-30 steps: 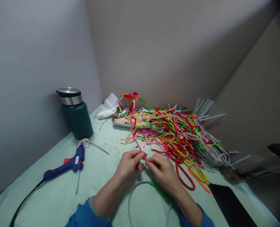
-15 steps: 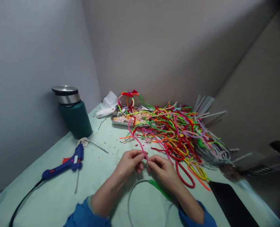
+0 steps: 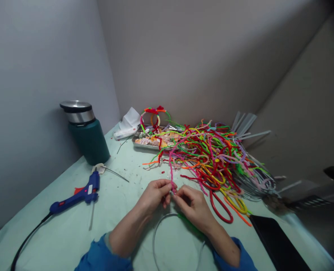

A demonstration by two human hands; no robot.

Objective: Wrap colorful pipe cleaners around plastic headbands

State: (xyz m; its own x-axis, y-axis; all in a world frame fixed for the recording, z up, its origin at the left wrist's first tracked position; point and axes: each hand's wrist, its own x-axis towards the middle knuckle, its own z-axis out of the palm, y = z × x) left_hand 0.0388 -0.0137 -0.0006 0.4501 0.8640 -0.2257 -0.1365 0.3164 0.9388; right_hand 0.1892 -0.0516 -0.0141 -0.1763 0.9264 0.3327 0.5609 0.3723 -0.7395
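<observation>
A pink pipe cleaner (image 3: pixel 171 167) stands up between my two hands and curves at its top toward the pile behind. My left hand (image 3: pixel 159 192) pinches it near its lower end. Close beside it, the thumb and forefinger of my right hand (image 3: pixel 193 205) are closed on the same end; the exact contact is partly hidden by the fingers. Below my hands lies a thin grey headband hoop (image 3: pixel 153 241), its right part wrapped in green (image 3: pixel 193 227) and partly covered by my right hand.
A heap of colourful pipe cleaners (image 3: pixel 209 146) spreads behind my right hand, with red-handled scissors (image 3: pixel 221 210) at its front. A metal tray (image 3: pixel 144 146) of small pieces is at the back. Left are a blue glue gun (image 3: pixel 82 195) and green bottle (image 3: pixel 90 141). A black phone-like slab (image 3: pixel 276 241) lies right.
The pink pipe cleaner's free length has swung from leaning left to upright, its top bending right. My right hand has shifted slightly left, covering more of the green wrap.
</observation>
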